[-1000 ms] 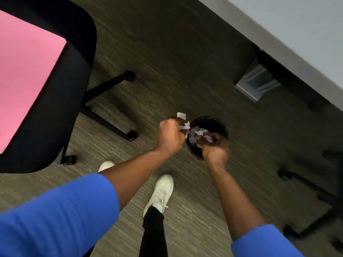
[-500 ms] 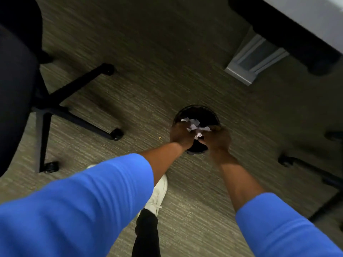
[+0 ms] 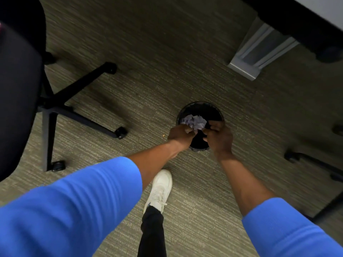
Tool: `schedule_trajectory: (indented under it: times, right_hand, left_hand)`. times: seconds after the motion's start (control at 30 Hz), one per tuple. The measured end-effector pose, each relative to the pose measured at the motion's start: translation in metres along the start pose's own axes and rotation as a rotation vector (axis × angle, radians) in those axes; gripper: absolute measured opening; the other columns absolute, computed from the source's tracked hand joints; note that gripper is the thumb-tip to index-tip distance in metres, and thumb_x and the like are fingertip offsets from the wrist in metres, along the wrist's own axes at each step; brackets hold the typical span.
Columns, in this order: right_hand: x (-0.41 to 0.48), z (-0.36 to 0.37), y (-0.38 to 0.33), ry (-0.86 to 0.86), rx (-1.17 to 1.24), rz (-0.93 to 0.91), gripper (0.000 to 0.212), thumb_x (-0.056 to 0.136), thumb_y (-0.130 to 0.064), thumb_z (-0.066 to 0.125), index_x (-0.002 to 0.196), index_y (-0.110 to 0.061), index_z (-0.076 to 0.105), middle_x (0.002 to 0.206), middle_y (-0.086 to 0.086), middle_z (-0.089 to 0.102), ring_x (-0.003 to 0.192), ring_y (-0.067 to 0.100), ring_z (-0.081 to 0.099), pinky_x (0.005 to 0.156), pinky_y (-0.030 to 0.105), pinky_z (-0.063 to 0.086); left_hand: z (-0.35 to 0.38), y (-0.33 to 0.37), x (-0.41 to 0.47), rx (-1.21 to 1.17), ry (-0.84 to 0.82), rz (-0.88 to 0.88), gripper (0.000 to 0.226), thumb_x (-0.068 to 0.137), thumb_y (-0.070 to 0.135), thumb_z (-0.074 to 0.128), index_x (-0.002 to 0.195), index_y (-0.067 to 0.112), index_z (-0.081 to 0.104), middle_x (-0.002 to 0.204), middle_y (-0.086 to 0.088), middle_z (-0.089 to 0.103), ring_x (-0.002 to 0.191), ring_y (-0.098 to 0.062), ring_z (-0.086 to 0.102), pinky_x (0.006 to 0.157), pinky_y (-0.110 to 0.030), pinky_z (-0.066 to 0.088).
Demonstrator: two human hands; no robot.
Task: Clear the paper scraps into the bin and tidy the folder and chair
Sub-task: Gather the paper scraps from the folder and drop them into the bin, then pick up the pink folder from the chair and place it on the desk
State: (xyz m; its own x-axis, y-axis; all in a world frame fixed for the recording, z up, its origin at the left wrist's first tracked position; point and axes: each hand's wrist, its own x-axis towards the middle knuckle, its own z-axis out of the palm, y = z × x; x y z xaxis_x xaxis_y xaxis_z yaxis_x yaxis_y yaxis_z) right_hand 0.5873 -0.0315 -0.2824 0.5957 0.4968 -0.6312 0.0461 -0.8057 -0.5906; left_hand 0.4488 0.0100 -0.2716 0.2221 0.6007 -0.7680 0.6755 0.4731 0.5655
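No readable text, label, brand, number or sign shows anywhere in this view.

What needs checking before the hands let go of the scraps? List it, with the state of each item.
1. Paper scraps over the bin opening: ok, the wad sits above the dark interior.
2. Left hand and right hand both at the wad: ok, but whether each is gripping it, cannot tell.
3. Bin upright on the carpet: ok.
4. Stray bits outside the bin: not ok, a small speck lies on the carpet left of the bin; what it is, cannot tell.
5. Room inside the bin: cannot tell, the inside is dark.
6. Chair clear of the bin: ok.
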Motion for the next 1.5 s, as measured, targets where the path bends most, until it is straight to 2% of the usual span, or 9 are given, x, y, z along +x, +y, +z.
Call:
schedule_trajectory:
  times: [0.23,0.33,0.5,0.67,0.83,1.0,1.23,1.4,1.5]
  right_hand:
    - [-0.031,0.025,-0.014,-0.043,-0.067,-0.047,0.032,0.079,-0.014,0.085,0.109,-0.017,0.073,0.113,0.006,0.077,0.111,0.032,0.075,0.098,0.055,0.061]
    - [-0.056,0.038,-0.03,-0.056,-0.127,-0.083,0.035,0.081,-0.018,0.088,0.113,-0.018,0.073,0.117,0.007,0.079,0.113,0.03,0.074,0.101,0.053,0.059]
    - [-0.094,0.065,-0.063,-0.074,-0.151,-0.185,0.033,0.088,-0.007,0.078,0.121,-0.011,0.074,0.116,0.014,0.079,0.113,0.033,0.073,0.091,0.022,0.056]
    - [-0.139,0.102,-0.106,-0.192,-0.056,-0.18,0.027,0.092,-0.008,0.077,0.118,-0.014,0.069,0.094,0.015,0.079,0.076,0.028,0.075,0.081,0.058,0.065]
    - [-0.19,0.148,-0.151,-0.278,0.1,-0.215,0.024,0.094,-0.003,0.074,0.11,-0.02,0.067,0.084,0.008,0.077,0.069,0.023,0.071,0.073,0.047,0.064]
    - [-0.241,0.199,-0.19,-0.404,0.178,-0.243,0.023,0.095,0.0,0.072,0.111,-0.016,0.068,0.08,0.009,0.074,0.067,0.023,0.071,0.072,0.046,0.063]
    - [-0.301,0.278,-0.219,-0.541,0.176,-0.208,0.023,0.094,-0.002,0.073,0.112,-0.016,0.067,0.08,0.008,0.073,0.07,0.024,0.07,0.068,0.039,0.062]
    - [-0.338,0.319,-0.229,-0.61,0.13,-0.189,0.031,0.091,-0.015,0.082,0.117,-0.015,0.064,0.08,0.004,0.075,0.071,0.019,0.074,0.068,0.043,0.067]
    - [-0.357,0.335,-0.229,-0.573,0.063,-0.192,0.038,0.087,-0.025,0.087,0.116,-0.02,0.063,0.084,0.0,0.08,0.071,0.012,0.078,0.074,0.045,0.069]
  left_hand:
    - [-0.053,-0.006,-0.034,0.065,0.045,0.097,0.024,0.104,0.016,0.062,0.109,-0.003,0.076,0.115,-0.022,0.077,0.109,-0.037,0.074,0.086,-0.026,0.061]
    - [-0.084,-0.014,-0.054,0.097,0.138,0.091,0.019,0.095,0.018,0.067,0.105,0.006,0.079,0.114,-0.014,0.08,0.112,-0.032,0.073,0.094,-0.037,0.059]
    - [-0.128,-0.032,-0.084,-0.007,0.215,0.031,0.02,0.097,0.027,0.073,0.101,0.008,0.079,0.103,-0.006,0.081,0.097,-0.02,0.072,0.079,-0.021,0.047]
    - [-0.179,-0.055,-0.119,0.023,0.249,0.045,0.018,0.098,0.028,0.073,0.083,0.017,0.069,0.086,-0.003,0.073,0.084,-0.014,0.063,0.075,-0.022,0.041]
    - [-0.255,-0.067,-0.154,0.057,0.325,0.031,0.022,0.096,0.034,0.072,0.09,0.014,0.075,0.094,-0.003,0.08,0.097,-0.026,0.075,0.091,-0.038,0.059]
    - [-0.355,-0.079,-0.186,0.105,0.513,-0.014,0.024,0.094,0.04,0.07,0.073,0.027,0.066,0.093,-0.002,0.08,0.096,-0.03,0.076,0.088,-0.044,0.061]
    - [-0.474,-0.117,-0.208,0.016,0.764,0.033,0.02,0.1,0.037,0.07,0.094,0.019,0.076,0.092,0.005,0.077,0.085,-0.014,0.07,0.081,-0.03,0.053]
    - [-0.53,-0.16,-0.213,0.23,0.885,-0.052,0.027,0.1,0.034,0.069,0.115,0.012,0.074,0.123,-0.006,0.068,0.124,-0.027,0.056,0.092,-0.038,0.051]
    - [-0.556,-0.188,-0.217,0.308,0.876,-0.171,0.06,0.093,0.04,0.076,0.14,0.006,0.058,0.142,-0.014,0.054,0.136,-0.033,0.047,0.107,-0.048,0.052]
